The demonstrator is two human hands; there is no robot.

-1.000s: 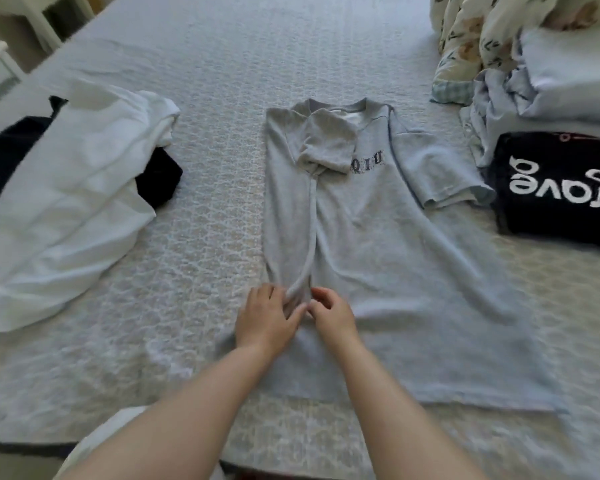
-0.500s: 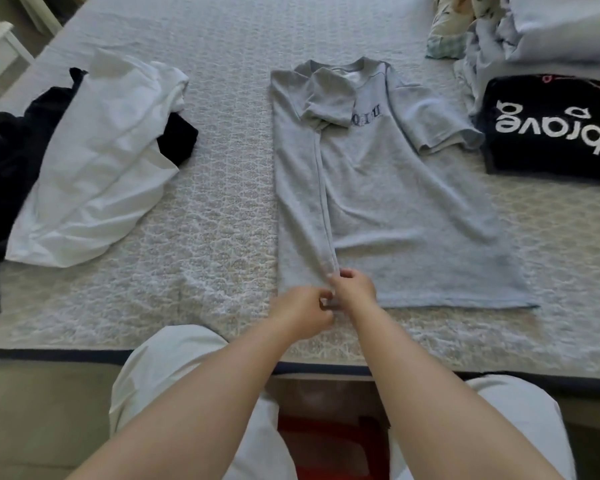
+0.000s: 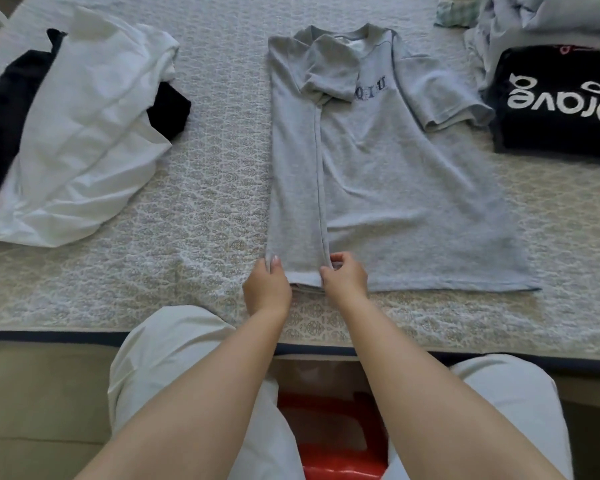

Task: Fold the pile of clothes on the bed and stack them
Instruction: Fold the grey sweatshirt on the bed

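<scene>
A grey T-shirt (image 3: 395,188) lies flat on the bed, its left side and sleeve folded inward over the front. My left hand (image 3: 267,287) pinches the hem at the outer edge of the folded strip. My right hand (image 3: 345,277) pinches the hem at the strip's inner edge. A folded black shirt with white lettering (image 3: 561,105) sits at the right. A rumpled white garment (image 3: 87,133) lies at the left on top of black clothing (image 3: 4,91).
The patterned bedspread (image 3: 208,174) runs to a dark-trimmed front edge (image 3: 49,336). Bunched pale bedding (image 3: 541,19) and a floral pillow sit at the back right. My knees in light trousers and a red object (image 3: 333,441) on the floor are below the edge.
My hands slid down the folded strip to the hem, then spread apart to its two edges. The view tilted down toward the bed's front edge.
</scene>
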